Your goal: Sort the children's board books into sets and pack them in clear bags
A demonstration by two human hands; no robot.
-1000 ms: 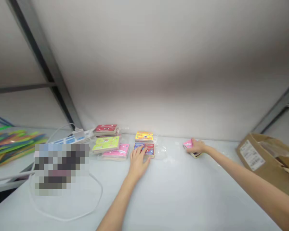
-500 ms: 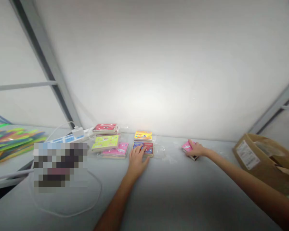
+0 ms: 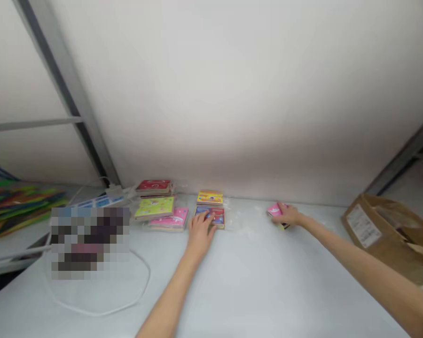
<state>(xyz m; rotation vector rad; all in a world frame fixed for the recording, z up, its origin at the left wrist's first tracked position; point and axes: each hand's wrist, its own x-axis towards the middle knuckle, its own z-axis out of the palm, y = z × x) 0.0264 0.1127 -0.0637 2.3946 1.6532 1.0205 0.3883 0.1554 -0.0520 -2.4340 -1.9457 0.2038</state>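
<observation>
My left hand (image 3: 200, 231) lies with fingers stretched over the near edge of a blue and red stack of small books (image 3: 217, 218) in clear wrap. Just behind it is a yellow stack of small books (image 3: 210, 197). Over to the right, my right hand (image 3: 289, 215) is wrapped round a small pink-covered stack of books (image 3: 274, 209), its thumb on the near side; part of the stack is hidden. Left of my left hand sit a lime-green stack (image 3: 155, 207), a pink stack (image 3: 174, 219) partly under it, and a red stack (image 3: 154, 185) behind.
An open cardboard box (image 3: 384, 253) with a white label stands at the right. On the left are a power strip (image 3: 100, 202), a looped white cable (image 3: 141, 293), a pixelated patch and a pile of colourful strips (image 3: 24, 209). A wall rises behind the grey-white tabletop (image 3: 254, 286).
My right hand and its pink stack have shifted and turned very slightly. The left hand stays on the blue and red stack. The tabletop looks brighter and the wall's lower part darker.
</observation>
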